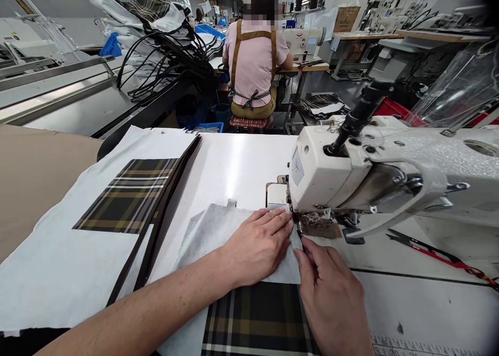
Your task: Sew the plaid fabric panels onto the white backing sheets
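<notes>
A white cloth piece (210,226) with a dark plaid patch (257,319) lies on the white sewing table, its far right edge at the needle area of the sewing machine (331,169). My left hand (259,247) rests flat on this cloth, fingers stretched toward the machine and lying side by side. Just to its right, my right hand (331,288) pinches the cloth's dark right edge between thumb and fingers. The needle itself is hidden behind the machine head and fingertips.
Stacked white cloth pieces with plaid patches (128,195) lie at the left. Red-handled scissors (440,254) are on the right of the machine bed. Ahead, a person (253,60) sits at another machine, near a tall cloth pile (156,44).
</notes>
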The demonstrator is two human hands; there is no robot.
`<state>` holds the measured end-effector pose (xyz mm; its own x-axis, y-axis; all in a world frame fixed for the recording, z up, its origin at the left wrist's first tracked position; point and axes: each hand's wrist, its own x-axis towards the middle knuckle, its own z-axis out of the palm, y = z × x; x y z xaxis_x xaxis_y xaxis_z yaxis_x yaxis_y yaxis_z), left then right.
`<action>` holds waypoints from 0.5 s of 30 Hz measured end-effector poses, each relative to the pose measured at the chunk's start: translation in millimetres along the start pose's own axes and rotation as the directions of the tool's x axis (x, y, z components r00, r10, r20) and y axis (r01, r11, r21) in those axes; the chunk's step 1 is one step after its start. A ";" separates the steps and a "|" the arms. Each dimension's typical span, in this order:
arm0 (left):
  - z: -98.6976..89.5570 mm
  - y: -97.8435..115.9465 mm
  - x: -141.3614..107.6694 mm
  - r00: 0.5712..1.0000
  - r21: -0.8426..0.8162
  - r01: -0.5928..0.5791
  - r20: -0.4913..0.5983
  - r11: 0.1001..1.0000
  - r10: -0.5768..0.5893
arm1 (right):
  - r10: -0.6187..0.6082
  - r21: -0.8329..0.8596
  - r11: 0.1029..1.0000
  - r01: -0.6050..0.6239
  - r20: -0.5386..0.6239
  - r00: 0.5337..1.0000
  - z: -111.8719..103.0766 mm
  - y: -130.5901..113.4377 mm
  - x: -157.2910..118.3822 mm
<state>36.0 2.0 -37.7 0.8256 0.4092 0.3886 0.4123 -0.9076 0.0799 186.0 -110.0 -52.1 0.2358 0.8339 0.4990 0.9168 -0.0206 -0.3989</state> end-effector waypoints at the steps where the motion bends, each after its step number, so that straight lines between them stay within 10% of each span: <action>1: -0.8 0.1 -0.2 1.000 -0.004 -0.005 0.001 1.000 0.005 | 0.001 0.003 1.000 -0.001 -0.002 1.000 0.3 0.2 -0.5; 11: -7.7 -2.0 4.0 0.995 -0.010 0.032 0.090 0.999 -0.031 | 0.051 -0.018 0.999 -0.050 0.061 0.997 1.7 -1.2 0.3; 15: -45.5 15.9 -46.1 0.963 0.053 0.182 0.191 0.982 -0.188 | 0.062 -0.035 0.998 -0.060 0.071 0.996 1.3 -1.2 0.5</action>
<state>-13.1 -35.7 -12.5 0.7911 0.5833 0.1843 0.5751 -0.8118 0.1006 184.6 -108.8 -52.3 0.2691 0.8678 0.4176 0.9118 -0.0900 -0.4006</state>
